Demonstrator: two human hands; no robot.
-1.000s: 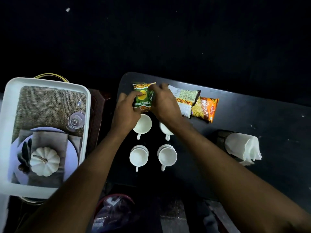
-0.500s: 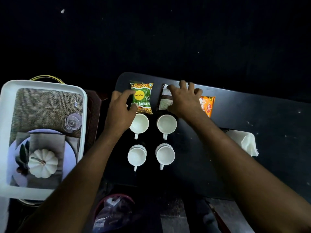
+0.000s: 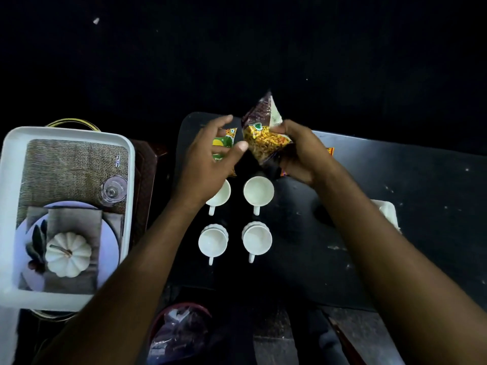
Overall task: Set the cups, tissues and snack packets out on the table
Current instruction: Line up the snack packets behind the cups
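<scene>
right hand (image 3: 303, 156): closed on snack packet (image 3: 263, 138), lifted off tabletop (image 3: 395, 180), tilted, far end up
left hand (image 3: 208, 159): open, fingers spread, empty, just beside packet's left edge, over green packet (image 3: 222, 142)
green packet: flat on tabletop, far left of cups, half hidden by left hand
orange packet (image 3: 330, 151): right of right hand, only a corner visible
cups (image 3: 258, 191): four, two rows, upright, handles toward near side
tissues (image 3: 387, 212): right, mostly behind right forearm
handling: packet likely light, crinkly, slippery film, contents crushable; pinch at sealed edge or corner, no squeezing the middle
white tray (image 3: 8, 206): left, off tabletop
</scene>
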